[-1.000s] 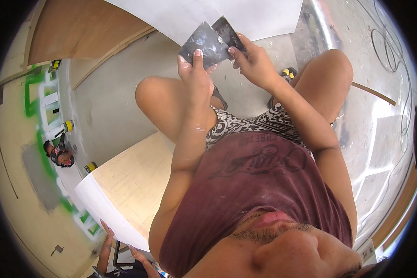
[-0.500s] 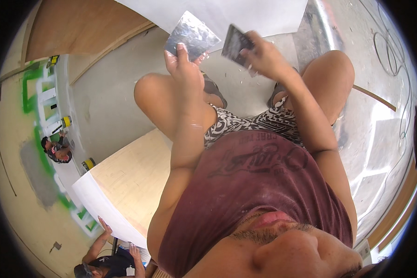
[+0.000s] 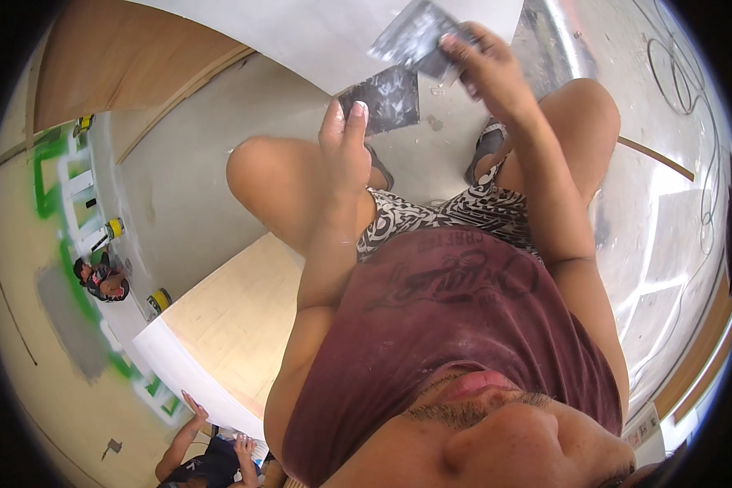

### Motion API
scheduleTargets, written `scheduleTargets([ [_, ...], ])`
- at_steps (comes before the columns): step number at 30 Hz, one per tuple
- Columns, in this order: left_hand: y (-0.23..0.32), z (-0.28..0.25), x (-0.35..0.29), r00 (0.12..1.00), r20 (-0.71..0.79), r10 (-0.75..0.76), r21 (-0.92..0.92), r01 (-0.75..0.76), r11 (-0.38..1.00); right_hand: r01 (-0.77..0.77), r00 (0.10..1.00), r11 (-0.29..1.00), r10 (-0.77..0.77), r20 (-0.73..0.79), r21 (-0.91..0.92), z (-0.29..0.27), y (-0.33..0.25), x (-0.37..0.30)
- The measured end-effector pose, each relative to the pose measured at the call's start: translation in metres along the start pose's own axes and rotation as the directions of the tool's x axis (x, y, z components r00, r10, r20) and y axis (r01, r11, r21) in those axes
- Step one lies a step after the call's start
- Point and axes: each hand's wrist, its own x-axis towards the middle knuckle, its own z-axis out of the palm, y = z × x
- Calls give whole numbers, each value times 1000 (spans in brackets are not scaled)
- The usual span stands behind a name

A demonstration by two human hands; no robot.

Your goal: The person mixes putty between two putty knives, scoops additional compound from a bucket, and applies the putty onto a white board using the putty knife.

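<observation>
My left hand (image 3: pixel 350 146) is closed on a thin, square metal scraper (image 3: pixel 394 99), with the thumb laid across its face. That plate looks dark, smeared with white paste. In my right hand (image 3: pixel 492 69) is a second flat metal scraper (image 3: pixel 413 37), lighter and streaked white, slightly blurred. It lies farther out than the left one, and their edges nearly meet or overlap; I cannot tell whether they touch. White residue marks my left thumb. Beyond both hands lies the edge of a large white panel (image 3: pixel 293 37).
A pale wooden board (image 3: pixel 244 313) with a white edge stands at left, near another person's hands (image 3: pixel 193 407). A second person (image 3: pixel 106 278) crouches by several yellow-and-black tubs (image 3: pixel 159 301). Brown board (image 3: pixel 146 61) lies far left. A cable (image 3: pixel 673 77) coils on the floor at right.
My right hand has moved up and outward, and its scraper now shows a lighter face. My left hand has lowered and turned, with its plate now dark and pointing right.
</observation>
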Motion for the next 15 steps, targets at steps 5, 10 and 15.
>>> scheduleTargets([
  [5,-3,-7,13,902,94,-422,-568,397,721,-5,981,993,-17,-192,-115,-43,-27,-4],
  [10,-33,-17,6,732,633,-252,-638,678,365,117,967,984,-144,-212,-135,-47,-17,4],
  [15,-29,-3,1,589,734,-338,-503,806,313,192,970,966,-160,181,-174,-26,-13,1],
])
